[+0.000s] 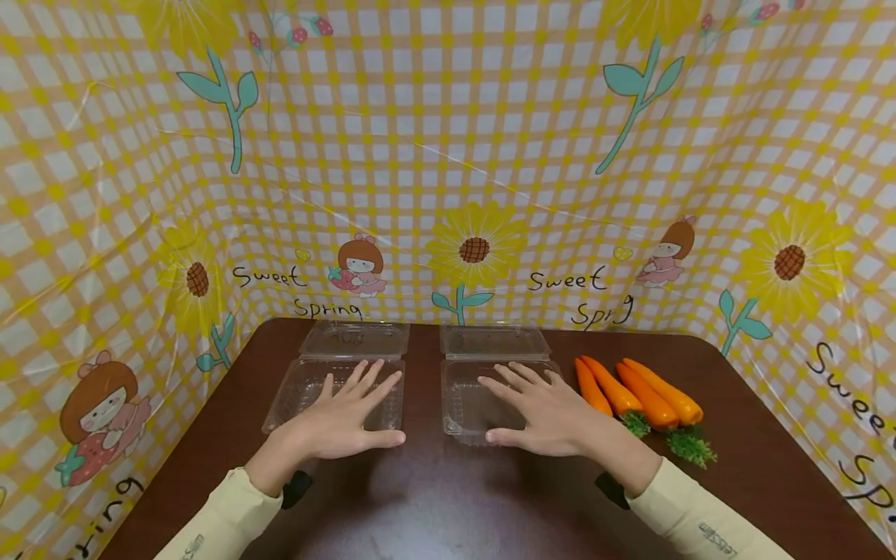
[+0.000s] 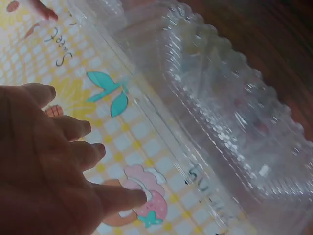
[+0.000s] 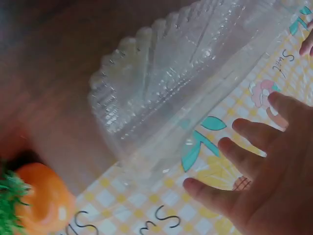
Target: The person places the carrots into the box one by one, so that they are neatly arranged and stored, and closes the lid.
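My left hand (image 1: 339,424) hovers palm down over the near part of a clear plastic clamshell container (image 1: 280,412), with fingers spread and nothing held. A second clear container (image 1: 458,420) stands to its right, partly covered by my right hand (image 1: 546,416), whose fingers are also spread and hold nothing. Both containers lie unfolded, their lids (image 1: 357,340) toward the back. Ridged walls of the left container (image 2: 230,103) show in the left wrist view, apart from the fingers. Several orange carrots (image 1: 647,397) with short green tops (image 1: 689,446) lie right of the right hand.
The dark brown table (image 1: 423,482) is enclosed at the back and sides by a yellow checked cloth (image 1: 392,179) with flowers and lettering. One carrot (image 3: 49,196) shows at the lower left of the right wrist view.
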Demonstrator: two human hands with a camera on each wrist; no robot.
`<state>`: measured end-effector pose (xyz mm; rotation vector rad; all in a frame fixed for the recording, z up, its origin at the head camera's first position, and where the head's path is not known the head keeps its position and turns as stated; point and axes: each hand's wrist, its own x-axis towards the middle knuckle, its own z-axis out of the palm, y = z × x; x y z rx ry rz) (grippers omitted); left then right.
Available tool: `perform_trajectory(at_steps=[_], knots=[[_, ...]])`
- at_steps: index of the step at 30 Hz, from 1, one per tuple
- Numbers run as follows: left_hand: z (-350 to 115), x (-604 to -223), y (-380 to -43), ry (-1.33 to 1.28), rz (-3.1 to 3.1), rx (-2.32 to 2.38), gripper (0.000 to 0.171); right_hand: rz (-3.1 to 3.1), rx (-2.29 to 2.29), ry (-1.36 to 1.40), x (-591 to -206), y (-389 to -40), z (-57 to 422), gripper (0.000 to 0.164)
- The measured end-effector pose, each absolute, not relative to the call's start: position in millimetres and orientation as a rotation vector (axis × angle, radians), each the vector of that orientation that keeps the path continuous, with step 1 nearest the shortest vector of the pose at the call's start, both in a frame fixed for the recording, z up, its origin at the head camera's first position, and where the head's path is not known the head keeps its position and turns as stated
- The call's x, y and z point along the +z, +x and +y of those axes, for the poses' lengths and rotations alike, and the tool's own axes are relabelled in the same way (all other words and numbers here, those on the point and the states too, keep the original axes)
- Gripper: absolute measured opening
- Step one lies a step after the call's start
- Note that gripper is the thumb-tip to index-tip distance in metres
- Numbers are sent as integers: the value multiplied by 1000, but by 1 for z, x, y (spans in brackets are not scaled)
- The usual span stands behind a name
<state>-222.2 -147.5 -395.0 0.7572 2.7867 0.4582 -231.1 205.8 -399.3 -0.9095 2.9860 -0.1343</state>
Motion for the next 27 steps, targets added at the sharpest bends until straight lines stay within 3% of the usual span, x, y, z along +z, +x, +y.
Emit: perform_trajectory(at_steps=[9,16,27], knots=[[-177,-404,-217,642,2967,618,82,3231,-368,-884,-404,-227,231,61],[-202,-404,-214,565,3123,657,68,3250,-512,-732,-405,-223,253,54],[-231,-409,-214,481,3211,632,67,3275,-815,-490,-406,-218,277,41]])
